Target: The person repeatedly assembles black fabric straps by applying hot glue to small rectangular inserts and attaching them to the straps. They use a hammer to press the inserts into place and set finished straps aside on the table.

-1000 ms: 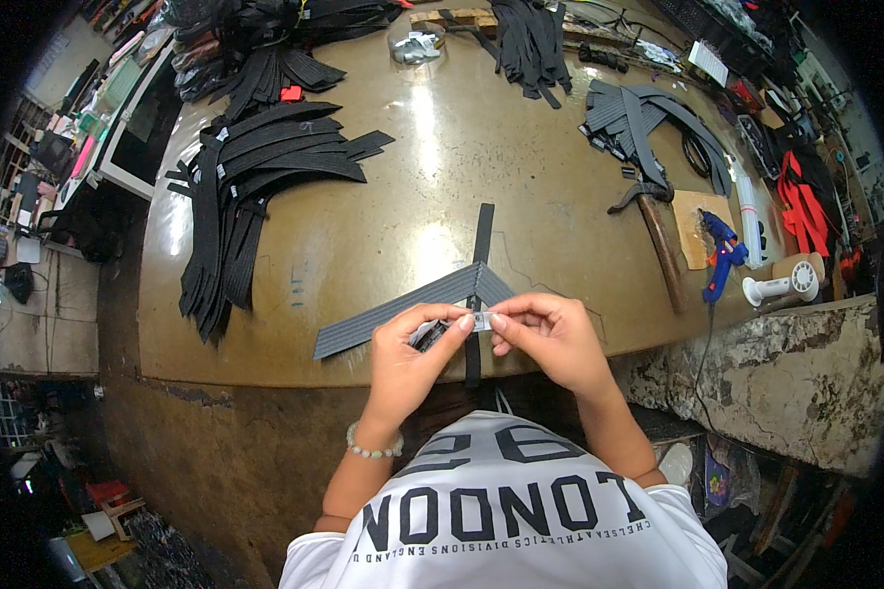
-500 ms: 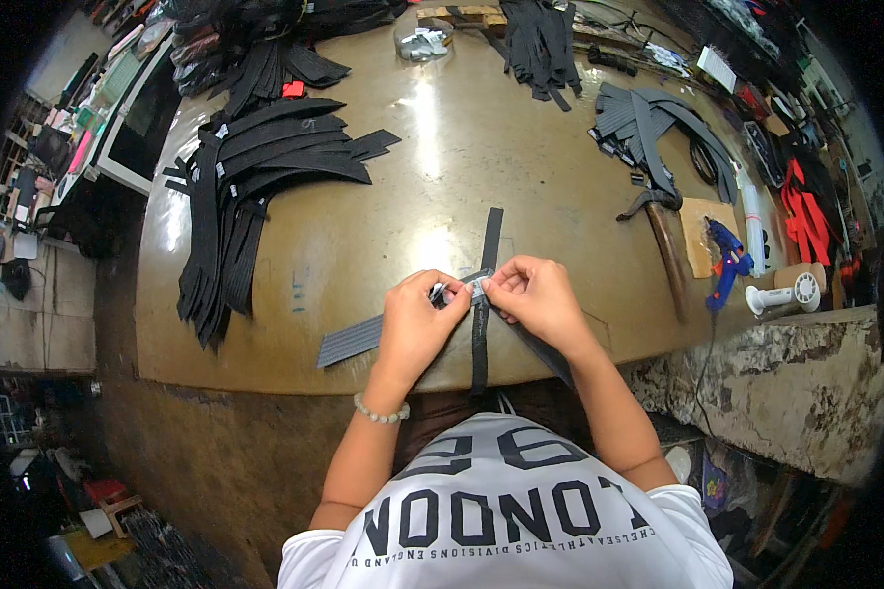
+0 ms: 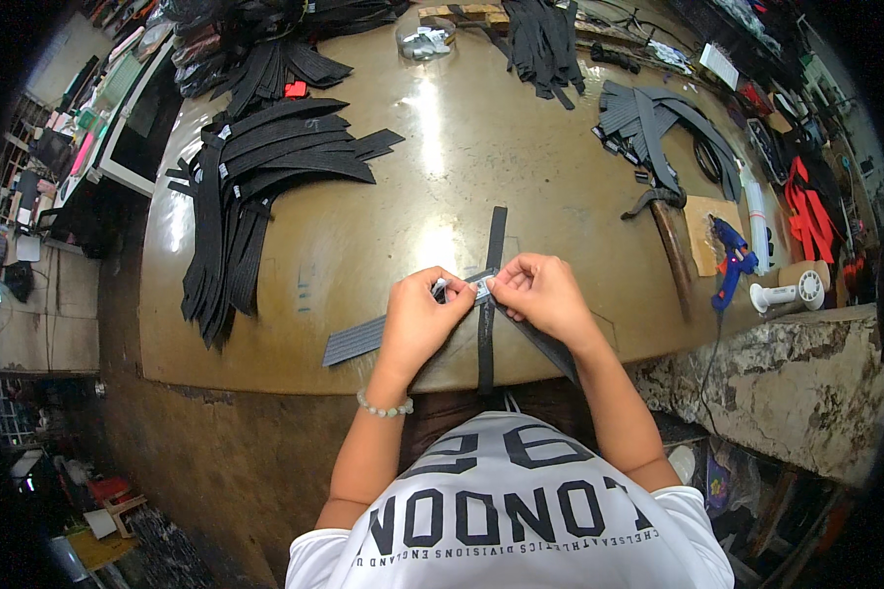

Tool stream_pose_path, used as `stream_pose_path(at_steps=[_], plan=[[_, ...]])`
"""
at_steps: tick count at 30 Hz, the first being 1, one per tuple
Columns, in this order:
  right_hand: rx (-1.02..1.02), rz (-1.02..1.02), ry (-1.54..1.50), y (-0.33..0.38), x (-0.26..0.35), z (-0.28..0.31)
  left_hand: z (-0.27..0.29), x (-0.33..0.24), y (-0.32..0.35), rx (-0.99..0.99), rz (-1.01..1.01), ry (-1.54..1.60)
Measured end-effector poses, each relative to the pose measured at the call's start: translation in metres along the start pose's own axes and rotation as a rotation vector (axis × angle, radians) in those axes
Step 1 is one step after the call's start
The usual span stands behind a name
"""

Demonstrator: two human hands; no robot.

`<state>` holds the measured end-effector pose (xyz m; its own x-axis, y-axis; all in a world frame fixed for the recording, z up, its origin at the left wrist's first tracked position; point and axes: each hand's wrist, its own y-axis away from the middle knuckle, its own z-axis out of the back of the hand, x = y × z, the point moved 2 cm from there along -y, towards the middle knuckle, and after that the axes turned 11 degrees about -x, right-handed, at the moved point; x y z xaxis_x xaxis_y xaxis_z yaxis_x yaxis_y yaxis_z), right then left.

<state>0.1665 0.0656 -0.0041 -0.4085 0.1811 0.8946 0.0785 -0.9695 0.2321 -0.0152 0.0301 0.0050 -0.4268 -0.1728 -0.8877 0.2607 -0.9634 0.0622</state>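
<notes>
Near the front edge of the table, my left hand and my right hand meet over crossed webbing straps. Between their fingertips lies a small white label with dark print. My right thumb and forefinger pinch its right side. My left hand is closed at its left side, with a bit of white showing in its curled fingers; exactly what it grips is partly hidden. A ribbed grey strap runs out to the left from under my left hand. A narrow black strap passes beneath the label towards the table edge.
Black straps are heaped at the left, grey straps at the back right. A hammer, a blue glue gun and a white spool lie on the right. A clear tub stands at the back.
The whole view has shifted very slightly. Both hands keep their pinched hold at the label, with only tiny finger movements.
</notes>
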Motion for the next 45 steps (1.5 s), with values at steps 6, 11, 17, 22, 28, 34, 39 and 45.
stream_pose_path(at_steps=[6,11,17,22,28,34,39,45], plan=[[-0.023,0.070,0.063,-0.002,0.000,-0.006,-0.002,-0.001,0.003,-0.046,-0.018,0.010],[-0.083,0.201,0.107,0.008,0.012,0.007,-0.004,-0.003,0.007,-0.040,-0.115,0.015],[0.083,0.278,0.473,0.058,0.022,0.010,-0.005,-0.003,0.010,-0.067,-0.233,-0.042],[-0.100,0.599,0.296,0.053,0.027,0.001,-0.006,-0.004,0.014,-0.107,-0.321,-0.124],[0.029,0.390,-0.036,-0.007,0.011,0.012,-0.005,-0.003,0.017,-0.118,-0.317,-0.132],[0.097,0.293,-0.028,-0.017,0.005,0.008,-0.005,-0.002,0.015,-0.121,-0.315,-0.112],[0.027,0.473,0.048,-0.021,0.000,0.006,-0.005,-0.007,0.017,-0.107,-0.291,-0.173],[0.142,0.184,0.271,-0.038,0.021,0.013,-0.015,-0.013,0.026,-0.147,-0.493,-0.403]])
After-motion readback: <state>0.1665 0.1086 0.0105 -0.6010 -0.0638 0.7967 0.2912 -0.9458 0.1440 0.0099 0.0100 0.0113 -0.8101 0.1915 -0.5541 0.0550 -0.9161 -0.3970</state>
